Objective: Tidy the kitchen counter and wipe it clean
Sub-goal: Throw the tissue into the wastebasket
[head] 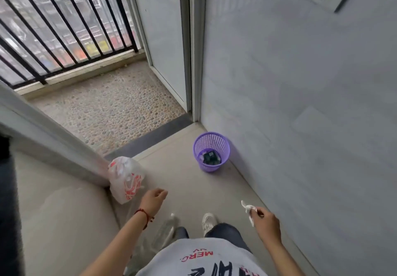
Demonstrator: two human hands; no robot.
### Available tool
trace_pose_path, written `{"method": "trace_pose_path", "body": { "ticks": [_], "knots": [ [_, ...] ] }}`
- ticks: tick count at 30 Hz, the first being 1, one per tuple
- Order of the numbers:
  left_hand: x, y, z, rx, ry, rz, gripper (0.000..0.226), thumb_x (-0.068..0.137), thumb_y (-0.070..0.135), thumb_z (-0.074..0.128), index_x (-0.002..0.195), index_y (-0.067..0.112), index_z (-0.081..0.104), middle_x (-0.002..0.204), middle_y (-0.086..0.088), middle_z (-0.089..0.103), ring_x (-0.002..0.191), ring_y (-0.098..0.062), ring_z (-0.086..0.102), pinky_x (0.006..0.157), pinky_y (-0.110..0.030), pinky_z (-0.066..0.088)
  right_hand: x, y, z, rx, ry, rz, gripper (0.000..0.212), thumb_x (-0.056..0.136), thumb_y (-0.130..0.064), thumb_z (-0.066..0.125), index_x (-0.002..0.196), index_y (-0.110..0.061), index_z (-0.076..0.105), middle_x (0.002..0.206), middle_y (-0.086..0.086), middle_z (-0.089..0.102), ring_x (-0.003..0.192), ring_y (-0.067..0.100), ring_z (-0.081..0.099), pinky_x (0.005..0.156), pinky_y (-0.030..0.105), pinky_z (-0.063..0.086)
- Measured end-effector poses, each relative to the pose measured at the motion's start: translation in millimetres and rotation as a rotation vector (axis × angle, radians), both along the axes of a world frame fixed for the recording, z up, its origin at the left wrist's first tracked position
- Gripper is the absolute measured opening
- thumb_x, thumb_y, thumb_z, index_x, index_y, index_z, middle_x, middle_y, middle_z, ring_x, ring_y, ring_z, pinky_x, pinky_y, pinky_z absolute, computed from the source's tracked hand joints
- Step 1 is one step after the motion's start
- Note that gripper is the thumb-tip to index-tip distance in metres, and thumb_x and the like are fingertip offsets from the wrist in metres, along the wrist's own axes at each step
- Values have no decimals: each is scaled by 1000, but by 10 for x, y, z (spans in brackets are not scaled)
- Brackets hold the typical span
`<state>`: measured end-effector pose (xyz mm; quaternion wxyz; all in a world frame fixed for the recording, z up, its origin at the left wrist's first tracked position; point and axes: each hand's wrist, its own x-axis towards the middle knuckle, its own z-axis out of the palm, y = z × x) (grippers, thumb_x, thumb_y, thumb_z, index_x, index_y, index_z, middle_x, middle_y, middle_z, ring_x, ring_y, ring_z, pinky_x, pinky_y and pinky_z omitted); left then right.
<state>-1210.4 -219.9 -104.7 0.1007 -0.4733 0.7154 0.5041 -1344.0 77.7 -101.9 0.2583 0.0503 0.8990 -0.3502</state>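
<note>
My right hand (266,222) pinches a crumpled white tissue (249,210) low on the right, near the grey wall. A purple mesh waste basket (211,151) stands on the floor ahead against that wall, with dark rubbish and some white scraps inside. My left hand (153,199) hangs loosely curled with nothing in it, a red string bracelet on its wrist. It is just to the right of a translucent plastic bag (126,179) with red print, which sits on the floor at a wall corner.
An open doorway leads to a pebble-floored balcony (111,108) with a black railing (64,32). A dark threshold strip (150,139) crosses the floor. Grey wall (300,103) runs along the right. My white shoes (208,221) and dark trousers show below.
</note>
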Motion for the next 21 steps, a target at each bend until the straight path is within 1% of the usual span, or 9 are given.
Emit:
{"method": "trace_pose_path", "body": {
  "ticks": [2,4,6,8,12,15,16,18,21],
  "knots": [
    [-107,-84,-55,-7,-7,28,15,89,18,54,77,11,61,91,-19,64,79,-26,56,82,-40,48,-329,-167,30,7,-11,59,29,86,-26,55,64,-8,63,56,5,59,61,24,53,54,29,37],
    [-215,-162,-80,-10,-24,63,16,89,19,54,83,7,64,98,-21,65,86,-31,59,88,-42,47,-616,-345,48,23,-20,95,24,86,-25,55,66,-14,64,59,5,61,65,26,57,57,29,40],
    [-311,-231,-68,-23,-44,88,24,89,20,54,94,0,65,101,-22,65,91,-34,58,88,-40,46,-826,-524,60,27,-23,113,23,86,-24,54,74,-10,68,67,10,66,71,30,60,61,32,43],
    [-417,-317,-90,-17,-50,84,26,89,20,54,97,-3,64,104,-24,65,97,-37,59,88,-39,45,-987,-707,46,20,-24,119,23,86,-23,54,77,-7,69,72,14,68,74,32,61,63,33,45],
    [-669,-573,-167,11,-89,30,28,89,22,54,103,0,64,107,-22,66,101,-34,60,91,-39,45,-1178,-1064,-30,22,-38,116,23,85,-22,53,76,-7,68,72,13,69,74,32,62,66,35,48],
    [-915,-804,-172,26,-99,5,29,90,21,53,107,1,62,110,-20,65,102,-32,60,91,-37,46,-1358,-1367,-36,10,-57,97,21,86,-22,53,78,-10,68,71,10,66,73,31,60,63,34,46],
    [-1003,-892,-175,23,-95,-7,29,90,20,52,107,0,62,110,-20,65,102,-31,59,91,-35,45,-1454,-1497,-30,5,-55,90,20,86,-22,53,80,-10,68,73,10,66,74,30,60,63,33,45],
    [-1171,-1060,-183,24,-90,-29,29,90,21,52,109,1,62,111,-19,65,103,-31,59,92,-33,43,-1691,-1778,-49,4,-16,80,21,85,-24,54,83,-8,68,80,14,69,79,34,62,66,33,47],
    [-1354,-1252,-219,20,-112,-74,31,91,26,50,112,6,61,114,-15,64,104,-27,57,94,-33,42,-2038,-2191,-76,20,25,78,24,85,-23,52,88,-5,67,94,20,69,88,38,61,69,34,46]
  ]
}}
